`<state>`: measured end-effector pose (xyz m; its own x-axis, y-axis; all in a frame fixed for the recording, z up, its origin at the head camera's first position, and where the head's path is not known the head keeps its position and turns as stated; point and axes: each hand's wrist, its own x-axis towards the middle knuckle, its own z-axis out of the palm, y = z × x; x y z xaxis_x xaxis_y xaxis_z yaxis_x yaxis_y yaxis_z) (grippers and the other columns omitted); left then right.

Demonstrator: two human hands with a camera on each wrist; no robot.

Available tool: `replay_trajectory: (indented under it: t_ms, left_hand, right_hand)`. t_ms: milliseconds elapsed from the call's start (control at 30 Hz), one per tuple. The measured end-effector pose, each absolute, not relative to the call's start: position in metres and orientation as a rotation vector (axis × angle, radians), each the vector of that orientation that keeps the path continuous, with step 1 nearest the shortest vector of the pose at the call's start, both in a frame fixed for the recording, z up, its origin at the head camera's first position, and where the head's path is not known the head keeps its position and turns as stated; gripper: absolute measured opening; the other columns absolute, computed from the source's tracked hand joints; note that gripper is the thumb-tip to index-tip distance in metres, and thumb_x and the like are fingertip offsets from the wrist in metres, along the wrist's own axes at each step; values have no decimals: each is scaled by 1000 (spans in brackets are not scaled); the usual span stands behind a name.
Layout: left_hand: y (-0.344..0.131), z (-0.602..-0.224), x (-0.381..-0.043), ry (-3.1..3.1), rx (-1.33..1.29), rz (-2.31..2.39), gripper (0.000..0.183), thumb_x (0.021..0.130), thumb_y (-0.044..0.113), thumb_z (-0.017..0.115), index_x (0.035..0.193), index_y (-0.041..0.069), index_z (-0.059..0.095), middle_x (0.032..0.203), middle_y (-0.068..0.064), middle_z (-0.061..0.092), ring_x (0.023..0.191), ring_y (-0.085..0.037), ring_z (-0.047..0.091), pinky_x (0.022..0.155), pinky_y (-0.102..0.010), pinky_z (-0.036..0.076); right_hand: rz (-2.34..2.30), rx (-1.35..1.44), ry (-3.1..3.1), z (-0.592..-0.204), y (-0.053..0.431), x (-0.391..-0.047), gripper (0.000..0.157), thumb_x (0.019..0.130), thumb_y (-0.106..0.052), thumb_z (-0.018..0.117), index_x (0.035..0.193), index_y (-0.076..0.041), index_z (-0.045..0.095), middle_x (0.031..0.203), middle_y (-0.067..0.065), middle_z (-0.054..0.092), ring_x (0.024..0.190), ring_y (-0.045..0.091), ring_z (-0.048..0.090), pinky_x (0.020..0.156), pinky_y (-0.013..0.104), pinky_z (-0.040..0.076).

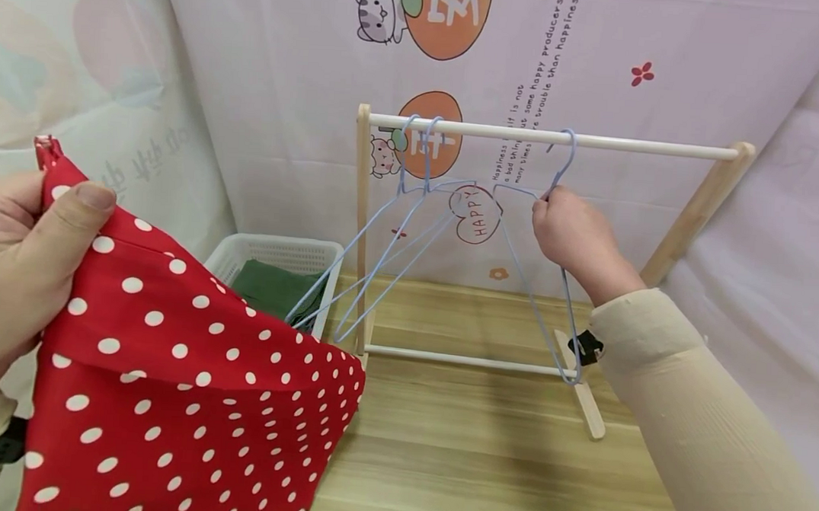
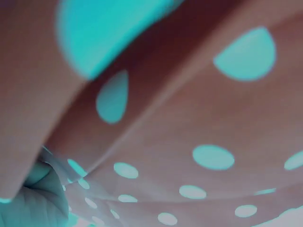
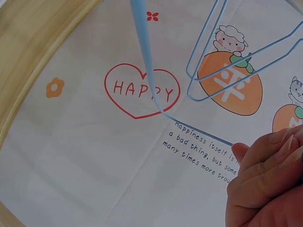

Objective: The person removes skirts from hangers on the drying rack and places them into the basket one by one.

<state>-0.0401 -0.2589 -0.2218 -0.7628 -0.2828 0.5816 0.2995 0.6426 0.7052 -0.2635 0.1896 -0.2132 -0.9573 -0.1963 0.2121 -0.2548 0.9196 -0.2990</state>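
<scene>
In the head view, my left hand [image 1: 21, 269] pinches a corner of a red cloth piece with white dots [image 1: 190, 414], thumb on top. The cloth hangs in folds at the lower left; its exact kind is unclear. It fills most of the left wrist view in altered colours, with part of the left hand [image 2: 38, 203] at the corner. My right hand [image 1: 578, 232] grips a light blue hanger [image 1: 573, 148] just below its hook, which is on the rack's top rail. The right wrist view shows the hanger's bent shoulder [image 3: 147, 52] running to the fingers.
A small wooden clothes rack [image 1: 361, 208] with white rails stands on the wood-grain table [image 1: 442, 455]. Two more blue hangers [image 1: 388, 262] hang at its left end. Behind them, a white basket [image 1: 300, 245] holds dark green folded cloth [image 1: 271, 284]. Printed curtains surround the table.
</scene>
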Motion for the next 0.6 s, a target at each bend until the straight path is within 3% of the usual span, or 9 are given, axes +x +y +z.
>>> replay_trajectory:
  t_ms: [400,600]
  left_hand:
    - [-296,-200,-57,-2269,-41,-1248,22,93,11,63,114,15,56,89,1,63,59,-13,69,42,-33,52]
    - [-322,-196,-64,-2305,11,-1236,21,91,11,67,109,13,57,78,5,69,54,-21,68,39,-42,50]
  right_hand:
    - [489,368,-2883,-214,186,-263,43,103,-28,21,113,2,50,90,18,52,76,33,50,61,42,42]
    - [489,370,-2876,-213,184,-263,43,103,-28,21,111,2,50,89,17,51,75,33,50,60,42,43]
